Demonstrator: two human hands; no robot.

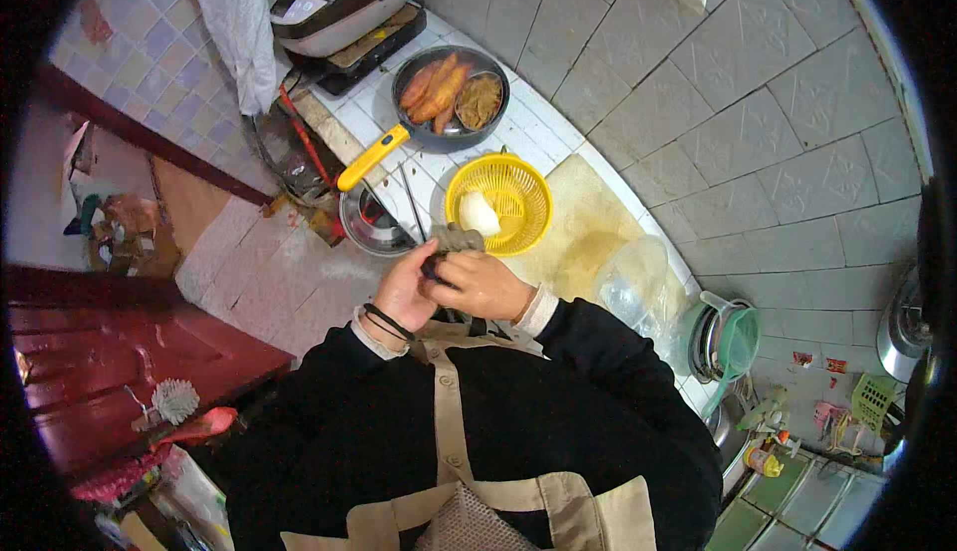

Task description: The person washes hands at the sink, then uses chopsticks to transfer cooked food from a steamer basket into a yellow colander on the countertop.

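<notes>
My left hand (pixel 404 287) and my right hand (pixel 486 287) are close together before my chest, fingers curled in. Between them is a small dark thing (pixel 433 268), mostly covered by the fingers. A lumpy grey-brown piece (pixel 459 239) shows just beyond the fingertips; its kind is unclear. Right past it stands a yellow plastic colander (pixel 528 214) with a smooth white, rounded piece of food (pixel 478 214) inside. A long thin dark utensil (pixel 411 200) lies on the counter, left of the colander.
Farther back, a pan (pixel 399 84) with a yellow handle holds orange-brown pieces and a bowl of brown food (pixel 478 102). A glass lid (pixel 374 222) lies at the counter's left edge. To the right are a cutting board (pixel 573 202), a clear plastic bag (pixel 635 282) and stacked bowls (pixel 703 342).
</notes>
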